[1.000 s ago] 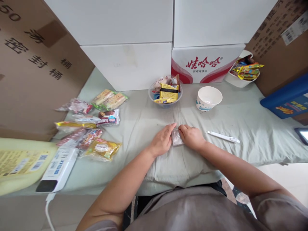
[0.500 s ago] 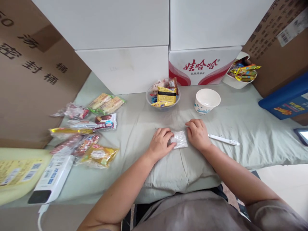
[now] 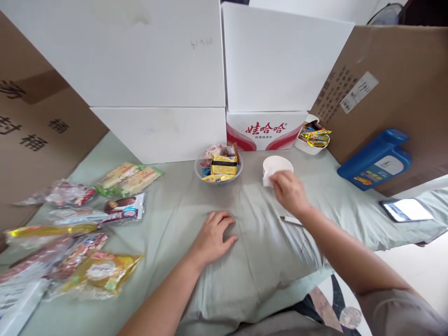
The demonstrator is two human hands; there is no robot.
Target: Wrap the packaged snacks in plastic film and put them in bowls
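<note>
My left hand (image 3: 214,238) rests on the green cloth (image 3: 178,233), fingers apart and curved, holding nothing. My right hand (image 3: 290,190) is raised at the near side of a white paper bowl (image 3: 284,164), fingers pinched together. A small whitish plastic packet (image 3: 268,179) shows at those fingertips, partly hidden and blurred, against the bowl's front. Below the right wrist lies a slim white pen-like tool (image 3: 290,220), partly covered by the forearm. A clear bowl of wrapped snacks (image 3: 224,165) stands left of the paper bowl.
Several packaged snacks (image 3: 101,270) lie along the left side. White cartons (image 3: 157,135) form a wall at the back. On the right are a white tub of sweets (image 3: 315,140), a blue bottle (image 3: 376,161), a phone (image 3: 406,210) and a brown carton (image 3: 385,93).
The plastic packet has left the cloth between my hands. My right hand has moved forward to the paper bowl with it. My left hand has let go and stays on the cloth. The view has shifted.
</note>
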